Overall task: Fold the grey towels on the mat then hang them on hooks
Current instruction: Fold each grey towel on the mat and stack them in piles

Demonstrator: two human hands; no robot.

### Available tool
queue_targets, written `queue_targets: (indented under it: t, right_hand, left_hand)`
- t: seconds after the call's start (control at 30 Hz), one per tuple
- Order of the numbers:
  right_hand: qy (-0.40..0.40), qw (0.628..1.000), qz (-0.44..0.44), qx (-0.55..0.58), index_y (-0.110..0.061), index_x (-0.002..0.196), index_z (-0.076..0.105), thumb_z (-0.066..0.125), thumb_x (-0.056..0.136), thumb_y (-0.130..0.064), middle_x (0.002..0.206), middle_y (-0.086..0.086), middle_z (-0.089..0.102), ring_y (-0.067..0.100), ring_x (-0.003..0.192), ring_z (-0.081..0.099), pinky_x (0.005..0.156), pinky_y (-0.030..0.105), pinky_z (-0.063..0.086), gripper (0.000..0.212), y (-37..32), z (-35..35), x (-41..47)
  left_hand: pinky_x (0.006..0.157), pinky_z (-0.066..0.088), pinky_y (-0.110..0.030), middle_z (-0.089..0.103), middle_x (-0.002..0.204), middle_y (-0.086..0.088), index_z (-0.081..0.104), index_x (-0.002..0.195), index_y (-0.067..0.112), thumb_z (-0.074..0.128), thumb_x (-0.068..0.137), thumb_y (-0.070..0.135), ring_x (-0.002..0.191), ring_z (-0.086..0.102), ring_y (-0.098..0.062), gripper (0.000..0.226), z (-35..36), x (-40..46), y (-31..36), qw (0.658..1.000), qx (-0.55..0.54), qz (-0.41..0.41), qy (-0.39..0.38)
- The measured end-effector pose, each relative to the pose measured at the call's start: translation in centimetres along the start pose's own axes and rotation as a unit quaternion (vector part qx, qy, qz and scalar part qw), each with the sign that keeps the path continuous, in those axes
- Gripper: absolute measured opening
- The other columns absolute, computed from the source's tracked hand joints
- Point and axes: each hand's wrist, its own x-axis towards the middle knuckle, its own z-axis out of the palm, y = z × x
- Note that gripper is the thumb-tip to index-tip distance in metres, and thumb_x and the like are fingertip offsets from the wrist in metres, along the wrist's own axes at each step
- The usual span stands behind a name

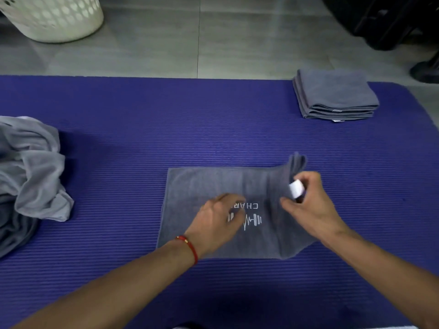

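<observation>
A grey towel (202, 186) with a white printed logo lies partly folded in the middle of the purple mat (166, 119). My left hand (217, 220) rests flat on the towel over the logo, fingers relaxed. My right hand (308, 200) pinches the towel's right end, lifting it off the mat, with a white label showing between the fingers. A neat stack of folded grey towels (335, 93) sits at the mat's far right corner. A crumpled heap of grey towels (31, 172) lies at the left edge. No hooks are in view.
A white perforated laundry basket (52, 15) stands on the grey tiled floor beyond the mat at the top left. Dark objects (384, 20) fill the top right corner of the floor.
</observation>
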Motion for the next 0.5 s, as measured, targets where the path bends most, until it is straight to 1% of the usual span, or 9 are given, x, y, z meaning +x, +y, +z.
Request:
queue_targets:
  t: [0.03,0.1,0.13,0.2,0.27,0.33,0.37,0.43,0.5]
  right_hand:
    - [-0.018,0.999,-0.044,0.001,-0.033,0.114,0.040,0.082,0.081,-0.021,0.098,-0.014,0.062,0.008,0.078,0.065,0.070,0.027,0.049,0.054,-1.3,0.7,-0.7]
    - [-0.079,0.990,-0.116,0.014,-0.035,0.116,0.040,0.084,0.081,-0.025,0.107,-0.017,0.060,0.006,0.076,0.066,0.071,0.025,0.053,0.057,-3.6,2.2,-2.1]
    - [-0.119,0.983,-0.136,0.029,-0.035,0.117,0.040,0.082,0.083,-0.025,0.111,-0.017,0.061,0.008,0.077,0.068,0.074,0.030,0.056,0.055,-4.5,3.0,-2.7]
    - [-0.206,0.964,-0.155,0.069,-0.035,0.119,0.041,0.075,0.089,-0.018,0.118,-0.018,0.063,0.013,0.082,0.071,0.079,0.039,0.059,0.049,-5.9,4.4,-3.8]
    - [-0.247,0.949,-0.188,0.061,-0.039,0.118,0.042,0.067,0.093,-0.015,0.119,-0.018,0.063,0.013,0.084,0.071,0.081,0.038,0.059,0.042,-6.3,5.2,-4.5]
    - [-0.236,0.942,-0.239,-0.012,-0.041,0.117,0.045,0.062,0.096,-0.021,0.107,-0.013,0.064,0.010,0.083,0.067,0.077,0.033,0.056,0.033,-5.8,5.1,-4.4]
    - [-0.233,0.933,-0.269,-0.062,-0.041,0.119,0.046,0.060,0.098,-0.024,0.109,-0.014,0.062,0.006,0.088,0.064,0.079,0.027,0.054,0.031,-5.3,4.9,-4.1]
    - [-0.264,0.890,-0.322,-0.187,-0.040,0.133,0.045,0.053,0.102,-0.028,0.143,-0.019,0.044,-0.010,0.117,0.048,0.101,0.012,0.040,0.034,-4.0,4.7,-3.3]
    - [-0.315,0.831,-0.343,-0.305,-0.037,0.151,0.034,0.047,0.106,-0.033,0.167,-0.016,0.010,-0.004,0.149,0.013,0.121,0.021,0.019,0.048,-2.3,5.1,-2.6]
  left_hand:
    - [0.087,0.058,-0.037,0.072,0.110,0.007,0.070,0.115,0.029,0.058,0.091,0.039,0.100,0.069,-0.014,0.028,-0.5,0.4,1.7,0.989,-0.135,-0.067,-0.012]
    - [0.074,0.061,-0.041,0.074,0.103,-0.002,0.071,0.108,0.023,0.060,0.080,0.052,0.091,0.072,-0.021,0.042,-0.9,1.1,3.7,0.910,-0.365,-0.196,-0.024]
    - [0.071,0.059,-0.041,0.075,0.101,-0.006,0.070,0.106,0.017,0.061,0.076,0.055,0.089,0.072,-0.022,0.049,-1.1,1.4,4.0,0.877,-0.419,-0.236,-0.010]
    - [0.069,0.057,-0.038,0.076,0.091,-0.007,0.067,0.101,0.010,0.064,0.082,0.048,0.084,0.071,-0.023,0.043,-1.8,1.5,3.2,0.854,-0.444,-0.265,0.052]
    - [0.070,0.058,-0.038,0.074,0.082,-0.004,0.063,0.096,0.012,0.062,0.090,0.024,0.078,0.069,-0.024,0.014,-3.0,0.7,1.1,0.888,-0.365,-0.245,0.136]
    - [0.075,0.055,-0.041,0.071,0.080,-0.002,0.061,0.096,0.017,0.060,0.093,0.021,0.075,0.067,-0.023,0.005,-4.4,-0.2,-2.1,0.947,-0.164,-0.207,0.182]
    - [0.075,0.053,-0.041,0.070,0.082,0.001,0.060,0.099,0.019,0.060,0.095,0.023,0.076,0.067,-0.021,0.006,-5.1,-0.7,-3.7,0.958,-0.092,-0.200,0.186]
    - [0.078,0.052,-0.039,0.070,0.086,0.004,0.060,0.112,0.026,0.058,0.097,0.029,0.080,0.066,-0.019,0.015,-6.3,-1.3,-6.3,0.961,-0.043,-0.208,0.176]
    - [0.078,0.052,-0.038,0.069,0.085,0.003,0.059,0.121,0.029,0.056,0.099,0.033,0.080,0.065,-0.019,0.022,-7.2,-1.6,-8.3,0.962,-0.008,-0.229,0.150]
